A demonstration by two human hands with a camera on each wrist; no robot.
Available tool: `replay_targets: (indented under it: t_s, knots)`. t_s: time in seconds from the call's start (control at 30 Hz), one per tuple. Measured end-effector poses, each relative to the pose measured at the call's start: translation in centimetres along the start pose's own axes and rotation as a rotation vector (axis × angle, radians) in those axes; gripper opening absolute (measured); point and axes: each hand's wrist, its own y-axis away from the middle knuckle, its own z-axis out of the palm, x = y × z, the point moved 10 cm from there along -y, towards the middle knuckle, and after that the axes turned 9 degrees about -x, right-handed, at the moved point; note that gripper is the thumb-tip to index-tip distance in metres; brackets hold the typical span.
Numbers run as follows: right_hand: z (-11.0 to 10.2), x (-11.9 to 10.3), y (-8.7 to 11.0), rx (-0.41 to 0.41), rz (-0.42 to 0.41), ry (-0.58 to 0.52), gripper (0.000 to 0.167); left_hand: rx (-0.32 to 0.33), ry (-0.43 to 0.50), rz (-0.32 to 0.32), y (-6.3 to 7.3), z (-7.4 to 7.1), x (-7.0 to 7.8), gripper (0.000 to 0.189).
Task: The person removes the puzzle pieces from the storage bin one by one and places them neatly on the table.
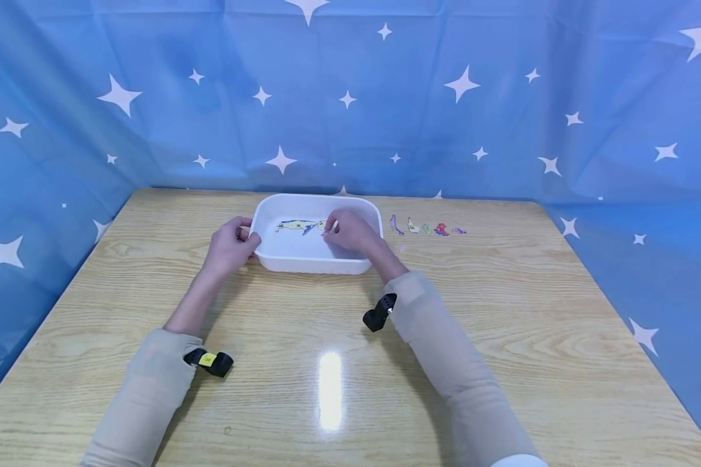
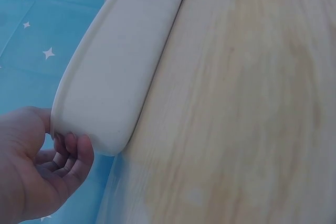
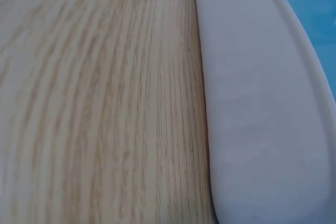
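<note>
A white rectangular plastic tray (image 1: 304,264) stands on the wooden table. My left hand (image 1: 229,246) grips its left end, with the thumb at the rim and fingers curled beneath it, as the hand (image 2: 39,163) in the left wrist view shows. Inside the tray lies a long, flat, yellow-and-blue patterned piece (image 1: 296,225). My right hand (image 1: 350,230) reaches over the near side into the tray, its curled fingertips pinching a small yellowish flat piece (image 1: 321,225) at the right of the long one. The right wrist view shows only the tray's outer wall (image 3: 257,93), not this grip.
Right of the tray lies a row of small flat pieces: a purple one (image 1: 396,225), a pale one (image 1: 413,226), a green one (image 1: 426,228), a red one (image 1: 441,229) and another purple one (image 1: 459,231). A blue star-patterned cloth (image 1: 339,130) hangs behind the table (image 1: 269,363).
</note>
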Motion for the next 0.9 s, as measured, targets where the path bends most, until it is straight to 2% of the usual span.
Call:
replay_targets:
  t_s: [0.57, 0.77, 0.9]
  knots:
    - [-0.3, -0.3, 0.6, 0.001, -0.045, -0.134, 0.012, -0.006, 0.006, 0.01, 0.1, 0.0, 0.2, 0.042]
    - [-1.0, -0.3, 1.2, 0.018, -0.053, -0.175, 0.015, -0.009, 0.012, 0.015, 0.1, -0.1, 0.2, 0.042]
    - [-1.8, -0.5, 1.7, 0.044, -0.087, -0.216, 0.014, -0.01, 0.006, 0.013, 0.0, -0.1, 0.1, 0.042]
